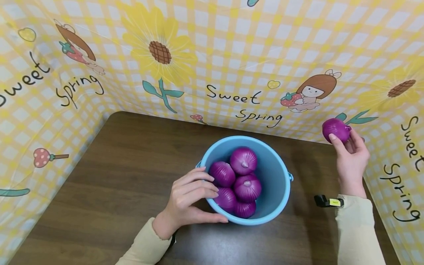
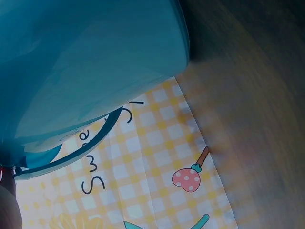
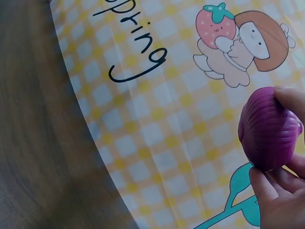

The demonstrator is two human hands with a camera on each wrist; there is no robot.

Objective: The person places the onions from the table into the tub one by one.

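A light blue bucket [image 1: 274,206] stands on the table with several purple onions [image 1: 247,187] gathered toward its left side. My left hand [image 1: 187,198] holds the bucket's left rim, fingertips over the edge and thumb along the near side. The bucket's outer wall [image 2: 95,62] fills much of the left wrist view, its handle [image 2: 90,148] hanging down. Off to the right of the bucket, my right hand [image 1: 353,158] grips another purple onion [image 1: 335,130] between thumb and fingers, raised in front of the cloth. That onion [image 3: 268,129] appears at the right edge of the right wrist view.
The dark wooden table [image 1: 109,176] extends left of the bucket. A yellow checked cloth [image 1: 212,66] with printed flowers and lettering rises behind the table and along both sides. A black strap device with a yellow label [image 1: 334,202] is on the right wrist.
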